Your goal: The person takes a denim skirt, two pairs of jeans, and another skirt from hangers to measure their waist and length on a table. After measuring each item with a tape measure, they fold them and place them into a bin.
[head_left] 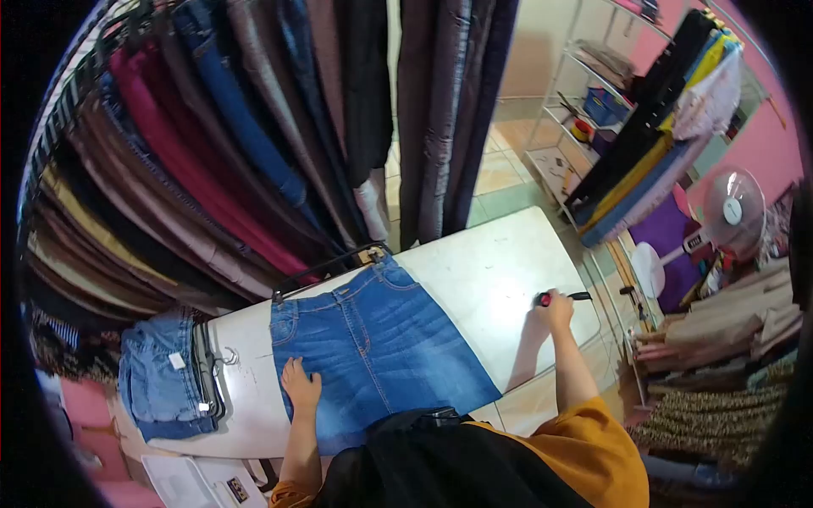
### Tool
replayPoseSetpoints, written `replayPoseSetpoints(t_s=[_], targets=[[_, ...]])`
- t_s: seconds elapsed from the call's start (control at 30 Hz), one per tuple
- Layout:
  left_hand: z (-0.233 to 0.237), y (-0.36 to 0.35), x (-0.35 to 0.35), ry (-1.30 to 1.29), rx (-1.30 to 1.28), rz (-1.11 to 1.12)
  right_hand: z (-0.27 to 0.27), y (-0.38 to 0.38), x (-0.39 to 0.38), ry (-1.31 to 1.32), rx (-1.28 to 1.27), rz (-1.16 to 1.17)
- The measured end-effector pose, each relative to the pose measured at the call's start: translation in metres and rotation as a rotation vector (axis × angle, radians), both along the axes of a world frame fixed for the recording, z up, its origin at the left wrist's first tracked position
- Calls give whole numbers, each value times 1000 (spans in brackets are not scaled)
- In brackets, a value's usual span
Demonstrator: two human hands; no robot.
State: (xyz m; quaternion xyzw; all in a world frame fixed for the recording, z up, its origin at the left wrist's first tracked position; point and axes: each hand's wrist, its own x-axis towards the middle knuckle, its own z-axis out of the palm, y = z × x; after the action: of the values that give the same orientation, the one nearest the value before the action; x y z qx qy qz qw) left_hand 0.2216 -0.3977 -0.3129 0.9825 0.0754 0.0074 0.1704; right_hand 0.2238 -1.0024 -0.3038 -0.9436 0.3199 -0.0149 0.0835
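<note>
A blue denim skirt (398, 339) lies spread on the white table (483, 262), its waistband toward the far edge. Clips of a black hanger (326, 273) sit at the two ends of that waistband. My left hand (301, 386) rests on the skirt's left side, fingers apart and holding nothing. Off to the right, above the table, my right hand (555, 311) is closed around a small black tool with a red part (544, 299). What kind of tool it is, I cannot make out. The skirt's hem is partly hidden by my body.
Folded denim garments (161, 372) with hangers lie at the table's left end. Pants (212, 152) hang in a dense row beyond the far edge. To the right stand a white shelf (555, 157), a fan (732, 210) and stacked clothes (720, 322). A white container (182, 481) is at lower left.
</note>
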Motion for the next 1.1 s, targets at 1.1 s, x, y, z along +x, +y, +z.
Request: replayPoseSetpoints(t_s=[1.1], targets=[[-30, 43, 147, -326, -210, 332, -33, 237, 184, -337, 567, 377]])
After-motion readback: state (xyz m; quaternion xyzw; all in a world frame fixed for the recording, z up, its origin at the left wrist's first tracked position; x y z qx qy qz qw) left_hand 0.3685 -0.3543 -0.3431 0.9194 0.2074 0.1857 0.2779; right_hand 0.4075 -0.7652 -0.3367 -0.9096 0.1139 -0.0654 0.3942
